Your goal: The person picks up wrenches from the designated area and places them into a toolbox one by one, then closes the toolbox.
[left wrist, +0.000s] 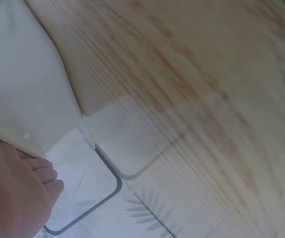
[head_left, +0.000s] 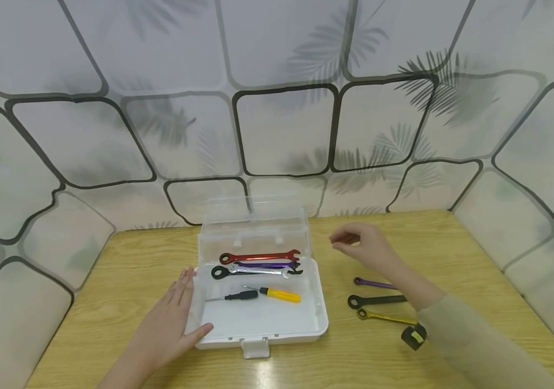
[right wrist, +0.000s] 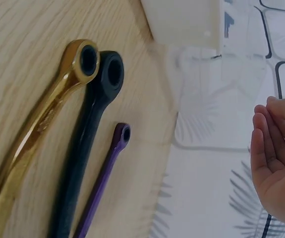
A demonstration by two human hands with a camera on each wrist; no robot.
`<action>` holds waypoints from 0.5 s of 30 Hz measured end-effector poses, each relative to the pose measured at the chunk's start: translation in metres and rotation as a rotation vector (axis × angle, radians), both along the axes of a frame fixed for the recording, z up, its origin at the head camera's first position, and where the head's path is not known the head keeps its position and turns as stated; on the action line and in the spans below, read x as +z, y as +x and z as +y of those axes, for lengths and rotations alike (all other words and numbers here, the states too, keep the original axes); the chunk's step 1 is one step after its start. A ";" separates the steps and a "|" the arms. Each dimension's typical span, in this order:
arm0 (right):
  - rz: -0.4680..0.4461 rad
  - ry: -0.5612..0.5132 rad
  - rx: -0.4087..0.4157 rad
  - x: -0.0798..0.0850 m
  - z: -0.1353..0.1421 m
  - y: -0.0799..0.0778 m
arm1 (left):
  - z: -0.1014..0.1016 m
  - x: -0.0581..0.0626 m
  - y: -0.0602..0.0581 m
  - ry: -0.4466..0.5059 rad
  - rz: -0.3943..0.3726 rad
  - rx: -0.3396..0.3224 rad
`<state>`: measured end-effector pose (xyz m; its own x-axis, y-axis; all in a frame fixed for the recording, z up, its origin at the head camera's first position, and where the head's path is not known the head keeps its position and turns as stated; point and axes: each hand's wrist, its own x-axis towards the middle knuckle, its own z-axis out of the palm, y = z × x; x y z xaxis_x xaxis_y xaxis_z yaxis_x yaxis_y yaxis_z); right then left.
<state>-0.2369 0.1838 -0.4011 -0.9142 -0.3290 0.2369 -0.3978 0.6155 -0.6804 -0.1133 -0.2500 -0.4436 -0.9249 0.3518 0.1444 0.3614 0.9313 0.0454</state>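
A white toolbox [head_left: 257, 321] with its clear lid [head_left: 256, 213] raised stands on the table. My left hand [head_left: 167, 319] rests along its left side, fingers straight and thumb over the front corner. Inside, a red wrench [head_left: 259, 257], a silver wrench [head_left: 262, 270], a purple wrench [head_left: 277, 265] and a black wrench [head_left: 220, 272] lie toward the back. A black screwdriver [head_left: 241, 295] and a yellow screwdriver [head_left: 282, 295] lie in front of them. To the right of the box, my right hand [head_left: 366, 246] hovers above the table, fingers loosely bent and holding nothing.
Below my right forearm lie a small purple wrench [head_left: 376, 283], a larger black wrench [head_left: 376, 300] and a gold wrench [head_left: 386, 316]. A small black block with a yellow label [head_left: 414, 336] sits near the sleeve. Patterned fabric [head_left: 286, 129] walls the table's back and sides.
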 end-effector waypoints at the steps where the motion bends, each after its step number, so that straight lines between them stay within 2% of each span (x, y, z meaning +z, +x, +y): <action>1: -0.002 0.004 -0.009 -0.002 0.004 0.001 | 0.000 0.000 0.000 0.002 -0.001 0.000; 15: -0.067 0.006 -0.082 -0.021 0.054 0.017 | -0.001 -0.003 0.000 0.023 0.020 -0.009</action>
